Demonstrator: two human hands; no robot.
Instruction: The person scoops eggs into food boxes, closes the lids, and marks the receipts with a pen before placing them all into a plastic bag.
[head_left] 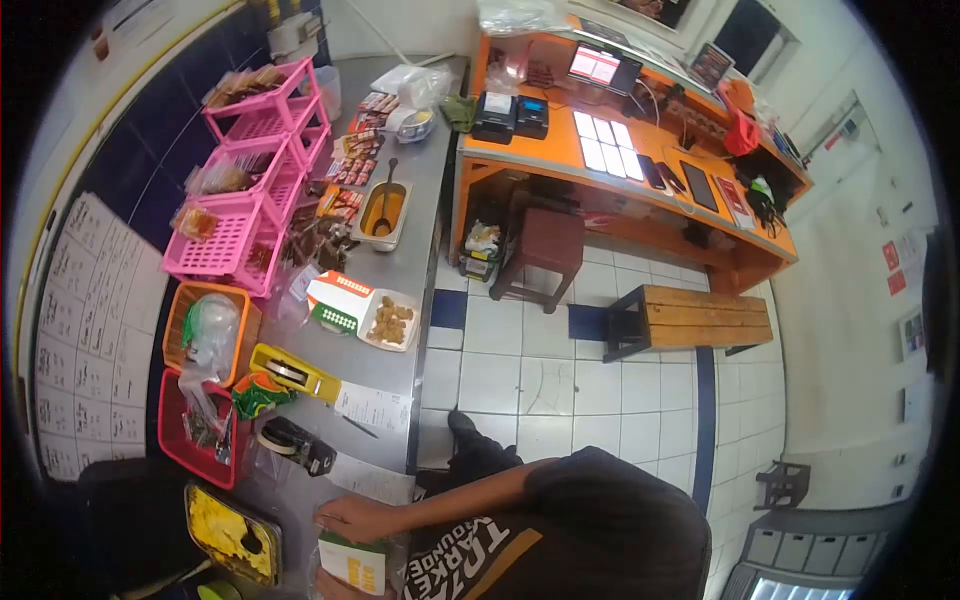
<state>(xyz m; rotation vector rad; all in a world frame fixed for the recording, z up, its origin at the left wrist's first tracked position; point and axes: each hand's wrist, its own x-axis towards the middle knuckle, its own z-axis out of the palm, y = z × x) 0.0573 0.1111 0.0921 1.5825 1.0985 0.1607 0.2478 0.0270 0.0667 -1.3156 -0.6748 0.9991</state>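
At the bottom of the view, a small white and green cardboard box with yellow lettering stands at the counter's near edge, close to my body. My right hand lies across its upper edge, fingers bent over it. My left hand grips the lower side, partly cut off by the frame. Clear plastic shows beside the box. Left of it is a tub of yellow spread with a dark utensil in it. Above my right hand lie a black tape dispenser and a paper slip.
Along the steel counter are an open food box, a sauce pan with ladle, a yellow tape dispenser, a red basket and pink racks. An orange desk, a stool and a wooden bench stand beyond.
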